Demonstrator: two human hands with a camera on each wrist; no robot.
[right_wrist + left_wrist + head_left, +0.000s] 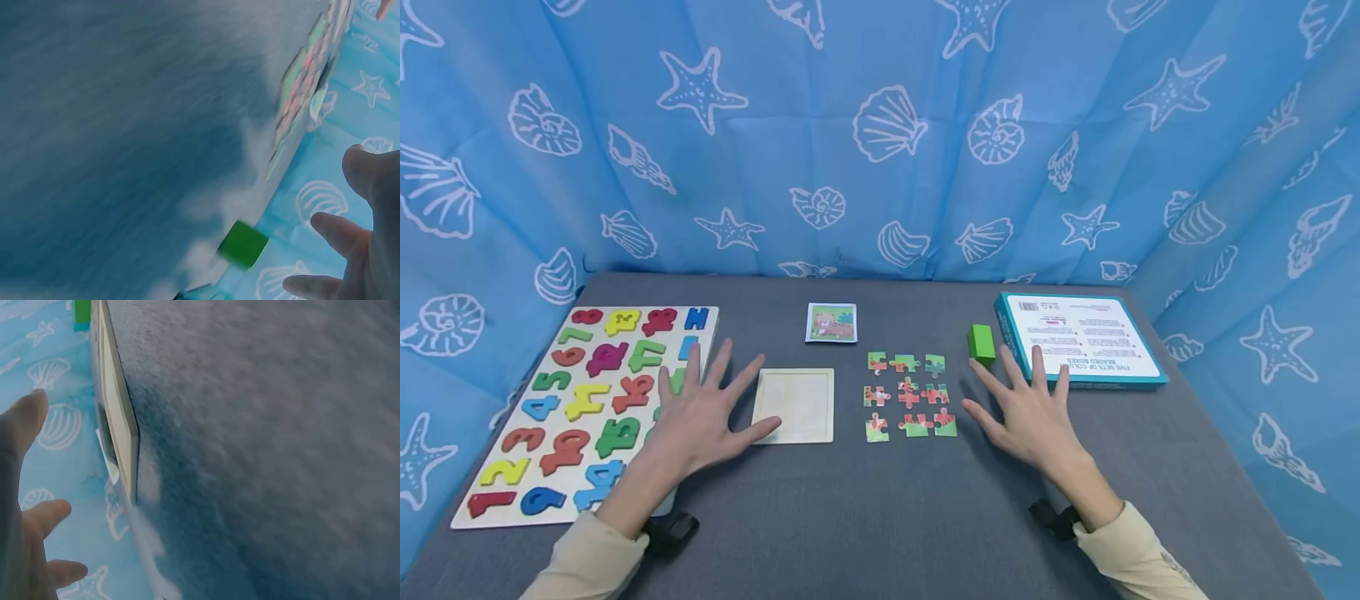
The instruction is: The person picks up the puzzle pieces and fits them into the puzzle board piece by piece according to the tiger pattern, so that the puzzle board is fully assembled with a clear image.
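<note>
My left hand [703,414], fingers spread, is over the right edge of the number board [561,392], its thumb near the square wooden tray [805,406]. Spread fingers also mark my right hand [1030,411], which holds nothing and is nearest the green block [981,343]. Between the hands lie several jigsaw pieces [907,393] in loose rows, set apart from each other. A small picture card [831,322] with an animal scene lies behind the tray. In the left wrist view the tray [120,412] shows edge-on; in the right wrist view the green block [244,244] appears below the pieces.
A flat teal-edged box [1081,340] with printed text lies at the back right, beside the green block. The grey table [880,517] ends at a blue curtain [820,167] with white shells and starfish. Raised coloured numbers cover the board at left.
</note>
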